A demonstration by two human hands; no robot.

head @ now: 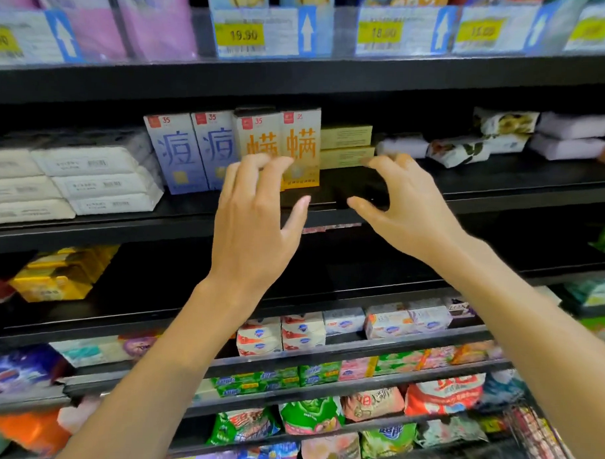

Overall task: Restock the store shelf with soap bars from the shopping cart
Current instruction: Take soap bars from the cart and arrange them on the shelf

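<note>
Black shelf (501, 188) carries upright orange soap boxes (299, 140) near its front edge, left hand (257, 221) and right hand (404, 212) hovering before them, fingers loosely spread, holding nothing.

Black metal shelving unit (333, 82), several tiers, fills the view; no wall, floor or window visible.

Top tier: clear plastic front rail (335, 28) carrying price labels (242, 33) with yellow panels and blue labels with white arrows (306, 30).

Middle tier: black deck (501, 181), dark and shadowed toward the back, with bare stretches along its front edge.

Lower tiers: black front lips (324, 353) stepped downward, each closer to the viewer.

Bottom right corner: wire mesh (534, 440), partly seen.

Light: even, overhead, with soft glare on the plastic rail.
</note>
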